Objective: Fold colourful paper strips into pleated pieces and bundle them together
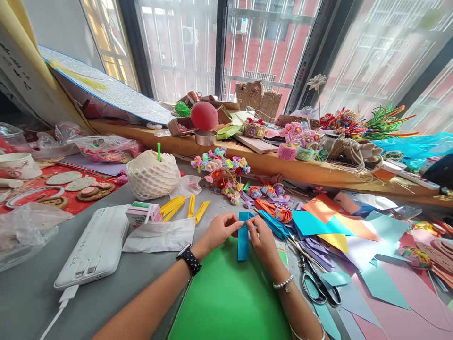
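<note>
Both hands hold one narrow strip of blue paper (243, 243) upright above a green board (226, 293). My left hand (223, 227) pinches its left edge near the upper part, thumb and fingers together. Opposite it, my right hand (261, 233) pinches the right edge at about the same height. The strip shows a crease or fold near its top. Just right of my right hand lie more folded blue paper strips (274, 225). Folded yellow strips (201, 212) rest on the grey table beyond my left hand.
Black-handled scissors (320, 283) and coloured paper sheets (384, 283) lie to the right. At left are a white power bank (95, 245) with a cable, a small drink carton (143, 213) and a netted coconut (153, 174). Behind stand crocheted flowers (221, 167) and a wooden ledge (262, 158).
</note>
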A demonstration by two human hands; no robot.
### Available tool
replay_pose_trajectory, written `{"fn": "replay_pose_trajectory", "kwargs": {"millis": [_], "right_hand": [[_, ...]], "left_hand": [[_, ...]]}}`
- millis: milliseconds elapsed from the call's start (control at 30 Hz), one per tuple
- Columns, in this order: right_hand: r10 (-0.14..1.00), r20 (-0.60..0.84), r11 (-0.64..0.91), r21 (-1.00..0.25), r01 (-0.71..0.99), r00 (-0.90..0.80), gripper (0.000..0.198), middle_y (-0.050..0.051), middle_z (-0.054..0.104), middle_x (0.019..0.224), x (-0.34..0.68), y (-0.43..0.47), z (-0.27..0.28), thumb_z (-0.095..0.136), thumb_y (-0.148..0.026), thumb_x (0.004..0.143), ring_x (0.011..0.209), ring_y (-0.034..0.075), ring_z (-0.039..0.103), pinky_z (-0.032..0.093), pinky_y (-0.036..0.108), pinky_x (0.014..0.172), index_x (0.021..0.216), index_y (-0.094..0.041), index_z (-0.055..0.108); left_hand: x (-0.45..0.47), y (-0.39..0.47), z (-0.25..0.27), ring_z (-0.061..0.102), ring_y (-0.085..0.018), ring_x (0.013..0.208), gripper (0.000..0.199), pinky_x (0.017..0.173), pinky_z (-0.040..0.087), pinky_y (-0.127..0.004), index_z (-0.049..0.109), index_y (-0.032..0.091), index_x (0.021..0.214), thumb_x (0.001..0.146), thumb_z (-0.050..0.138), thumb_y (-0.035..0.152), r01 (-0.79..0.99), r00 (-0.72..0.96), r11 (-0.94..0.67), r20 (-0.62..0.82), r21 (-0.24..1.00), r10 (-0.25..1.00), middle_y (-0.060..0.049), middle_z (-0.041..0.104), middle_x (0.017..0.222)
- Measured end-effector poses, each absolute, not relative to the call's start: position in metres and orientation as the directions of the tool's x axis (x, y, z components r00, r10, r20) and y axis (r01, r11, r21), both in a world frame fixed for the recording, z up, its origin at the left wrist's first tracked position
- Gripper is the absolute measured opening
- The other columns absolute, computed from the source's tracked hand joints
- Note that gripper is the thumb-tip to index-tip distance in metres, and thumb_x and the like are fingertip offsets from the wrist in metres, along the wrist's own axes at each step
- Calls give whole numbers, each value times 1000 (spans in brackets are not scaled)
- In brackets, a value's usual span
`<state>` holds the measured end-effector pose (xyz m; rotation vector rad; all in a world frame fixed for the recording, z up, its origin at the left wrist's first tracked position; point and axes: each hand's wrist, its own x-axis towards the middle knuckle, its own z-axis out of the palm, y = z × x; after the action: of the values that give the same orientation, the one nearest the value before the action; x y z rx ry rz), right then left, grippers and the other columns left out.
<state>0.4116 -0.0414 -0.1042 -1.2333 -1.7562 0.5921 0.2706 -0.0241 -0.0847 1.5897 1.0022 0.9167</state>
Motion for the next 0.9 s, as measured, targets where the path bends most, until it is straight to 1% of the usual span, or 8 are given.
{"fn": "replay_pose_trajectory", "kwargs": {"millis": [167, 267, 333, 467, 567, 667, 767, 900], "right_hand": [[912, 400, 384, -743, 548, -97, 26, 0, 40, 58, 410, -41, -103, 31, -31, 81, 58, 14, 40, 29, 25, 54, 60, -19, 38], [916, 390, 372, -749, 548, -89, 28, -1, 39, 57, 410, -41, -104, 32, -33, 81, 56, 13, 38, 29, 25, 53, 58, -18, 39], [927, 367, 355, -796, 491, -75, 29, -1, 40, 57, 410, -41, -105, 33, -34, 81, 54, 12, 39, 29, 24, 52, 58, -18, 41], [955, 287, 297, -900, 320, -81, 25, -1, 45, 61, 411, -41, -105, 39, -38, 77, 52, 11, 41, 32, 22, 47, 66, -18, 47], [967, 239, 253, -927, 277, -84, 25, -1, 45, 60, 411, -41, -105, 42, -40, 75, 51, 11, 41, 32, 22, 46, 65, -17, 46], [971, 232, 241, -923, 299, -66, 27, -3, 40, 55, 410, -41, -104, 40, -39, 77, 48, 10, 38, 31, 22, 45, 61, -18, 43], [965, 254, 257, -894, 367, -57, 29, -3, 37, 52, 408, -41, -104, 36, -39, 78, 48, 10, 36, 29, 22, 46, 58, -18, 41], [955, 295, 277, -853, 443, -29, 30, -2, 39, 54, 408, -41, -105, 36, -39, 78, 51, 11, 37, 29, 23, 48, 58, -17, 41]], "left_hand": [[272, -26, -83, 46, -9, 53, 26, 51, 38, -20, 45, 15, 59, 66, 52, 39, 137, 370, -137, 77, 981, 926, 3, 45, 53], [272, -27, -81, 46, -9, 52, 26, 50, 38, -20, 46, 14, 60, 66, 52, 39, 135, 361, -139, 82, 981, 929, 3, 45, 53], [272, -27, -80, 46, -9, 52, 26, 50, 37, -20, 46, 14, 60, 66, 52, 39, 138, 345, -144, 88, 980, 934, 4, 45, 53], [271, -28, -78, 44, -9, 51, 27, 50, 37, -20, 45, 15, 59, 68, 49, 40, 155, 290, -175, 124, 972, 949, 4, 45, 53], [272, -28, -77, 45, -9, 52, 27, 51, 38, -20, 45, 15, 59, 69, 47, 40, 176, 280, -190, 136, 966, 950, 4, 45, 53], [273, -29, -76, 46, -9, 53, 26, 53, 38, -20, 45, 16, 59, 69, 48, 40, 186, 275, -196, 140, 963, 951, 4, 46, 52], [273, -29, -77, 48, -10, 52, 27, 53, 39, -21, 45, 16, 59, 68, 49, 41, 172, 261, -190, 141, 967, 955, 4, 47, 52], [273, -26, -81, 50, -10, 54, 28, 54, 41, -22, 48, 14, 62, 64, 52, 43, 94, 290, -99, 68, 991, 955, 3, 51, 53]]}}
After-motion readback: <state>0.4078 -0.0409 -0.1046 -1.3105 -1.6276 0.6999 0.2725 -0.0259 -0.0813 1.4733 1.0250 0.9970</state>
